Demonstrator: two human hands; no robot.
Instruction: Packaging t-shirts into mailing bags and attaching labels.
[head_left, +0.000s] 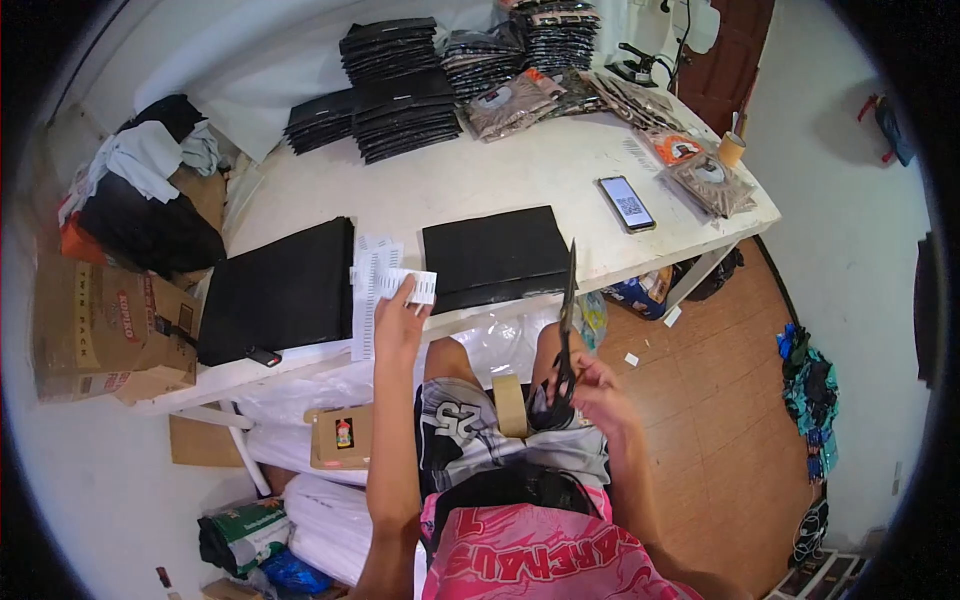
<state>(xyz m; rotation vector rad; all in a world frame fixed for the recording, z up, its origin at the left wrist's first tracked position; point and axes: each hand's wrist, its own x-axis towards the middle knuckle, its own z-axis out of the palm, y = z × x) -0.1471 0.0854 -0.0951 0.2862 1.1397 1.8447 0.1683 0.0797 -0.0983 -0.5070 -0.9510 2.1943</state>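
Between the thumb and fingers of my left hand (403, 319) is a small white printed paper slip (421, 285). Beneath it, printed paper strips (365, 300) lie on the table and hang over its front edge. My right hand (589, 386) grips a pair of dark scissors (568, 330) by the handles, blades pointing away from me; they look closed. On the left of the strips is a stack of black plastic mailer bags (281, 292). To their right lies a folded black mailer bag (495, 251).
Black packages (405, 112) are piled at the white table's (517, 172) back. A smartphone (627, 203) lies at right near clear-bagged garments (709, 184) and a tape roll (731, 148). A box cutter (262, 355) sits at the front edge. A cardboard box (112, 330) stands left; a tape roll (511, 405) rests on my lap.
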